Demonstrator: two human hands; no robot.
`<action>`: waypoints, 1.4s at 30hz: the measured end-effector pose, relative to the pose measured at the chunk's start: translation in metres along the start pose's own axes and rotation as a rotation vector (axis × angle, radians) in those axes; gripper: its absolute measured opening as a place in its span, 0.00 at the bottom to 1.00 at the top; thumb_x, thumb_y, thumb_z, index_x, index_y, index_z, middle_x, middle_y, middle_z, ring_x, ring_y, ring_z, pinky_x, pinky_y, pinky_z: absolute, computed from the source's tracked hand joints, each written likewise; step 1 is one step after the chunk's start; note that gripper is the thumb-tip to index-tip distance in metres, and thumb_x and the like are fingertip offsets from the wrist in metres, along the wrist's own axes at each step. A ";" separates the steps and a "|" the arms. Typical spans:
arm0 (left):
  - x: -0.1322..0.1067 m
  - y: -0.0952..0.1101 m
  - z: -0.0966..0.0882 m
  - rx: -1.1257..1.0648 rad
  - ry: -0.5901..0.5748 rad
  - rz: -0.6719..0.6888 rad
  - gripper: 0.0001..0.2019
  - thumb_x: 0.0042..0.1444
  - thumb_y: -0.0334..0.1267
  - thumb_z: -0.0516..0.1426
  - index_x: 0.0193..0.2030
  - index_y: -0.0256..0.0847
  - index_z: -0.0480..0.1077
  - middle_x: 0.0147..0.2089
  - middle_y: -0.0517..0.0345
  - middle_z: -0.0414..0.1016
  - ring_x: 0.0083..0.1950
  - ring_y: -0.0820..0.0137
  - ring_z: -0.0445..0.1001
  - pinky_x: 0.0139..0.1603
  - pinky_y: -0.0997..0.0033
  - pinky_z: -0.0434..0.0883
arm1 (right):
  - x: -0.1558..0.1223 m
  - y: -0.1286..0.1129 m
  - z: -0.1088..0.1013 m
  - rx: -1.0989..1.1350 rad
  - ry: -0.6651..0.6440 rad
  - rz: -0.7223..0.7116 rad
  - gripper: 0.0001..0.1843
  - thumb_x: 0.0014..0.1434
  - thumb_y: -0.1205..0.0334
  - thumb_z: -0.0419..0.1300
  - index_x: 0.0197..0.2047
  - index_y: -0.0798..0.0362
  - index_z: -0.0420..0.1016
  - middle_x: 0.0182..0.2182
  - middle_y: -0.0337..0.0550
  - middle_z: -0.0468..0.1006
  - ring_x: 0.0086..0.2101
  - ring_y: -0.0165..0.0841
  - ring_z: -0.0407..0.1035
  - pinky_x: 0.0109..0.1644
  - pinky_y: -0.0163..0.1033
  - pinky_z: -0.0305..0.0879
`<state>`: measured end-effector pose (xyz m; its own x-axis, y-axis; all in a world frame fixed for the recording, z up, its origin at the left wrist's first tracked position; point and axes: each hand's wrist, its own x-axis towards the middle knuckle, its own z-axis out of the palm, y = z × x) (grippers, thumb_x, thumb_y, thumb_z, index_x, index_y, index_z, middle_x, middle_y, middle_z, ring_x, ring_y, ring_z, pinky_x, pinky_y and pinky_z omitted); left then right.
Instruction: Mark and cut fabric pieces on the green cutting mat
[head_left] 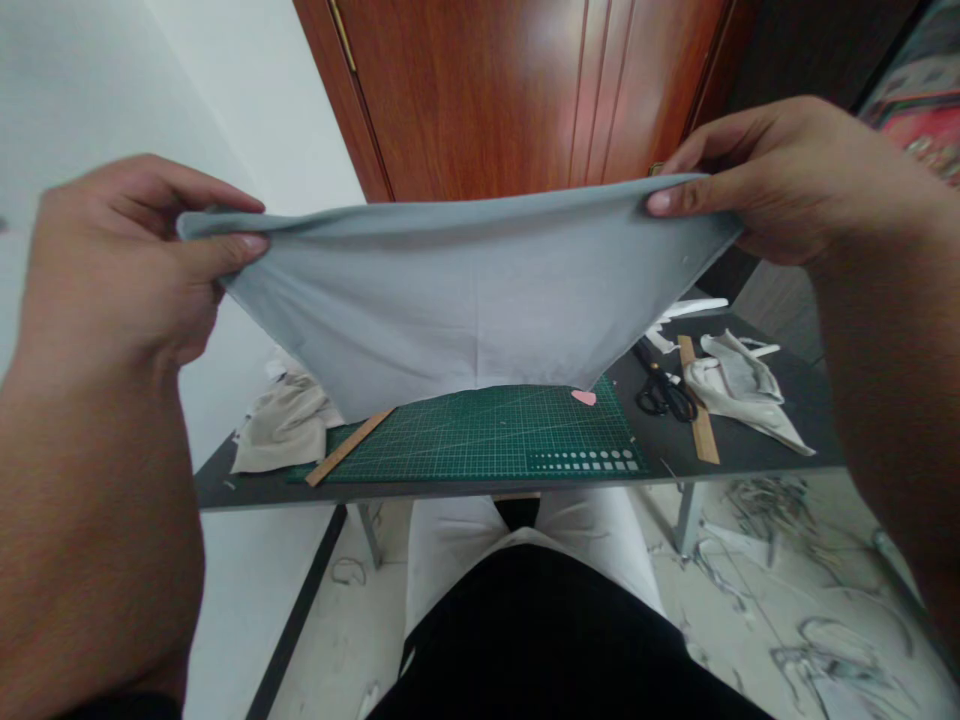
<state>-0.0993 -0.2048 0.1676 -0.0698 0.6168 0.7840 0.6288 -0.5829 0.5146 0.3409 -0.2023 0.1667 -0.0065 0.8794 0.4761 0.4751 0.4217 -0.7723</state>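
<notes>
I hold a light grey piece of cloth (pixel 465 300) up in the air in front of me, stretched between both hands. My left hand (pixel 127 260) pinches its upper left corner between thumb and fingers. My right hand (pixel 787 175) pinches its upper right corner the same way. The cloth hangs down in a wide curve and its lower edge hides the far part of a green cutting mat (pixel 487 440) on the dark table (pixel 750 455) below.
On the table lie a wooden ruler (pixel 349 447) left of the mat, a second wooden ruler (pixel 699 400), black scissors (pixel 664 392), a pink heart-shaped piece (pixel 584 397) and crumpled pale fabric (pixel 289 425) at both sides. Fabric scraps litter the floor (pixel 795 600). A brown wooden door (pixel 525 90) stands behind.
</notes>
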 end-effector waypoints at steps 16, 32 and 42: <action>-0.100 -0.173 0.127 0.121 -0.541 -0.686 0.17 0.41 0.32 0.62 0.42 0.39 0.78 0.28 0.61 0.72 0.29 0.68 0.70 0.31 0.70 0.67 | 0.033 0.191 0.134 -0.536 -0.401 0.067 0.09 0.60 0.60 0.66 0.41 0.55 0.83 0.37 0.43 0.83 0.38 0.36 0.74 0.42 0.37 0.65; -0.135 -0.116 0.162 -0.268 -0.389 -0.363 0.08 0.52 0.36 0.63 0.39 0.42 0.70 0.29 0.65 0.70 0.29 0.74 0.68 0.31 0.74 0.65 | 0.015 0.227 0.190 -0.734 -0.472 0.204 0.19 0.71 0.54 0.53 0.48 0.56 0.82 0.46 0.57 0.84 0.47 0.45 0.77 0.47 0.41 0.67; -0.175 -0.065 0.166 -0.457 -0.563 -0.420 0.13 0.50 0.32 0.64 0.42 0.42 0.70 0.33 0.63 0.75 0.34 0.73 0.75 0.39 0.71 0.73 | 0.003 0.235 0.191 -0.696 -0.463 0.122 0.22 0.61 0.48 0.66 0.52 0.54 0.82 0.47 0.53 0.82 0.45 0.42 0.76 0.49 0.40 0.69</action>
<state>0.0004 -0.1866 -0.0608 0.2453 0.9318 0.2677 0.2526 -0.3280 0.9103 0.2849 -0.0583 -0.0939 -0.2079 0.9757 0.0689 0.9286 0.2191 -0.2995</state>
